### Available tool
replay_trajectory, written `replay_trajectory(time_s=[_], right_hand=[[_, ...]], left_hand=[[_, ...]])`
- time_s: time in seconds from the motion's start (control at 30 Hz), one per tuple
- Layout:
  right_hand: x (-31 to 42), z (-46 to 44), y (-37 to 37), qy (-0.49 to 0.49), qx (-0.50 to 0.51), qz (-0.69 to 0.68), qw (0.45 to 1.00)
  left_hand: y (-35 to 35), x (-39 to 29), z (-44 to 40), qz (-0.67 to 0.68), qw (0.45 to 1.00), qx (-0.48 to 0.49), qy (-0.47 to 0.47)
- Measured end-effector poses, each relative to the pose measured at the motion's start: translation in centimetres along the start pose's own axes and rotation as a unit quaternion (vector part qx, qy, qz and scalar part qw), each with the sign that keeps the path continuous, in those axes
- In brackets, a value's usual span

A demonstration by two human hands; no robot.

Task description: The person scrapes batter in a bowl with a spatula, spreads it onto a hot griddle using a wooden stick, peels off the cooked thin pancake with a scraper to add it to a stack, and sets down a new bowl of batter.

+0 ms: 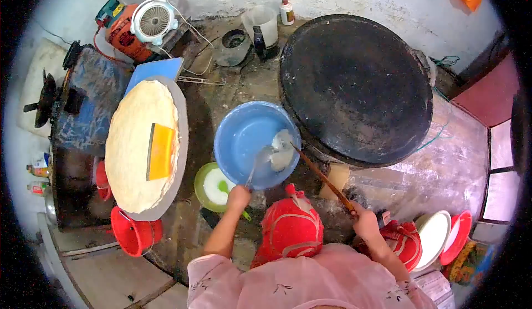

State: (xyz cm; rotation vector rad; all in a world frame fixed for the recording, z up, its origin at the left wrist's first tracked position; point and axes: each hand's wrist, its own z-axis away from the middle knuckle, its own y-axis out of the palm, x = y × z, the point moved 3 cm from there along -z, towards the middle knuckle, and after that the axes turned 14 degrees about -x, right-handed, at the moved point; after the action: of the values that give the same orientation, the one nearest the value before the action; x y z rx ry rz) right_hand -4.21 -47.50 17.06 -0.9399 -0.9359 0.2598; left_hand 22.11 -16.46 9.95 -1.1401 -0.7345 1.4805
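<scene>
a blue basin (238, 134) stands on the worn brown surface (230, 95) in front of the person, with a wet, pale mass (284, 156) in its right-hand part. the left hand (239, 197) is closed at the near rim around the handle of a grey utensil (252, 174) that slants into the basin; its far end is blurred. the right hand (364, 223) is clamped on a brown wooden stick (327, 182), whose far tip reaches the basin's right side beside the pale mass. just below and left of the basin, a green bowl (200, 199) holds something white and a green spoon (223, 186). further left, pale round sheets (130, 148) lie piled with a yellow scraper (162, 152) on top, near a red bucket (128, 234). to the upper right sits a big black round plate (354, 87). beyond the basin stand a clear jug (265, 21) and a white bottle (286, 14).
</scene>
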Motion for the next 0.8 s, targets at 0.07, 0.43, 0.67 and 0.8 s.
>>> replay_trajectory(time_s=[0.07, 0.43, 0.67, 0.8], right_hand=[[0.6, -0.4, -0.1, -0.003, -0.017, -0.018, 1.0], [0.0, -0.5, 0.3, -0.022, -0.022, 0.042, 0.999], [1.1, -0.4, -0.4, -0.008, -0.046, -0.003, 0.999], [1.4, -0.2, -0.9, 0.001, -0.062, -0.06, 0.996]], left_hand=[[1.2, 0.0, -0.5, -0.019, 0.999, 0.011, -0.039], [8.3, -2.5, -1.5, 0.54, 0.736, 0.28, -0.297], [6.1, -2.4, 0.4, 0.627, 0.684, 0.283, -0.242], [2.1, -1.7, 3.2, 0.657, 0.673, 0.273, -0.203]])
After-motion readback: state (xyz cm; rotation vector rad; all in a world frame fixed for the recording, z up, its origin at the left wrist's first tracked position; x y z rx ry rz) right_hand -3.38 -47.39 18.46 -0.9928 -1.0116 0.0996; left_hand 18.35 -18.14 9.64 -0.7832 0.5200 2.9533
